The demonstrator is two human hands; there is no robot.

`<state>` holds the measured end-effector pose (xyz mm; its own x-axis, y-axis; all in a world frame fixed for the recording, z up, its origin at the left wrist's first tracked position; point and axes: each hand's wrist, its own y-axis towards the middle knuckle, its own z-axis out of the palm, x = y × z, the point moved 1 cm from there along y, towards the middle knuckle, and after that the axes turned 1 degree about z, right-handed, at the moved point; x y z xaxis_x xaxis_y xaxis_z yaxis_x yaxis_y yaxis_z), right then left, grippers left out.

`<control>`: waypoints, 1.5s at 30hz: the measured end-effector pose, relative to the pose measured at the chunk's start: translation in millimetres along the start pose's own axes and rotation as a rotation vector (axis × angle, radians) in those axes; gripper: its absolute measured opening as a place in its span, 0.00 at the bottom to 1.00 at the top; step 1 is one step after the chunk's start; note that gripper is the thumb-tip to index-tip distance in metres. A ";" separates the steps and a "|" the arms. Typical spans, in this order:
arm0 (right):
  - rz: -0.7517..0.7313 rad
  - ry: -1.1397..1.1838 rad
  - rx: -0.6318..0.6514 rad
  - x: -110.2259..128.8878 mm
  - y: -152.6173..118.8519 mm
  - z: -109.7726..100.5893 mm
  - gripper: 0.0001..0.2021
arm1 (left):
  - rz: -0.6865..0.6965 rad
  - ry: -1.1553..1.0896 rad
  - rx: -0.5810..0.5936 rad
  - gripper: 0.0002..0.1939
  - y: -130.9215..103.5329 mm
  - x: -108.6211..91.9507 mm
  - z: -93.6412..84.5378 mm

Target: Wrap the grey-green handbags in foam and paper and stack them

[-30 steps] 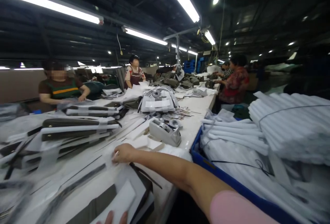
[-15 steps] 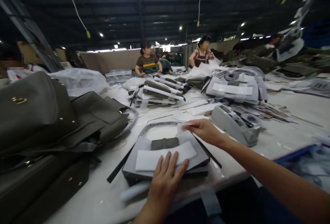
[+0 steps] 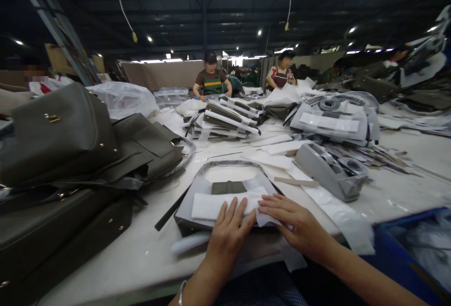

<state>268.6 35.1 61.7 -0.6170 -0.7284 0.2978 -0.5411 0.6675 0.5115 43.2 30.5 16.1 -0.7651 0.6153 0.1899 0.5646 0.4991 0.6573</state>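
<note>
A flat dark olive bag piece [image 3: 229,187] lies near the table's front edge, largely covered by thin white wrapping, with a plastic-wrapped handle looping behind it. Across its front runs a white foam strip [image 3: 207,206]. My left hand [image 3: 229,231] rests on the strip with its fingers spread, holding nothing. To its right, my right hand [image 3: 296,221] lies flat with fingers outstretched over the white wrapping at the bag's right side. The fingertips of both hands are close together. A dark strap [image 3: 172,209] sticks out at the bag's left.
Olive bags [image 3: 63,132] are piled at the left. A grey tape dispenser [image 3: 329,169] stands to the right, above a blue bin [image 3: 405,254]. Wrapped pieces [image 3: 229,118] are stacked farther back. Two people stand across the table [image 3: 141,259].
My right hand has moved from the bag's upper right corner down beside my left hand, and its fingers have opened flat. The white sheet there now lies folded down. The camera view has shifted slightly.
</note>
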 end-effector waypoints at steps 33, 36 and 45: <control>0.291 -0.199 0.457 -29.4 82.8 26.2 0.20 | 0.040 -0.052 -0.079 0.18 -0.4 -1.9 -3.5; 0.337 -0.132 0.425 -28.9 73.0 21.0 0.20 | 0.046 -0.052 -0.068 0.18 -0.7 -1.8 -4.3; 0.132 0.073 0.167 -15.7 -14.6 -0.7 0.20 | 0.054 -0.100 0.018 0.20 3.7 5.6 -0.5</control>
<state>286.6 36.7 50.1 -0.6491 -0.6383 0.4137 -0.5492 0.7696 0.3258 40.9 35.4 20.0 -0.6993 0.6987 0.1508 0.6105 0.4741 0.6344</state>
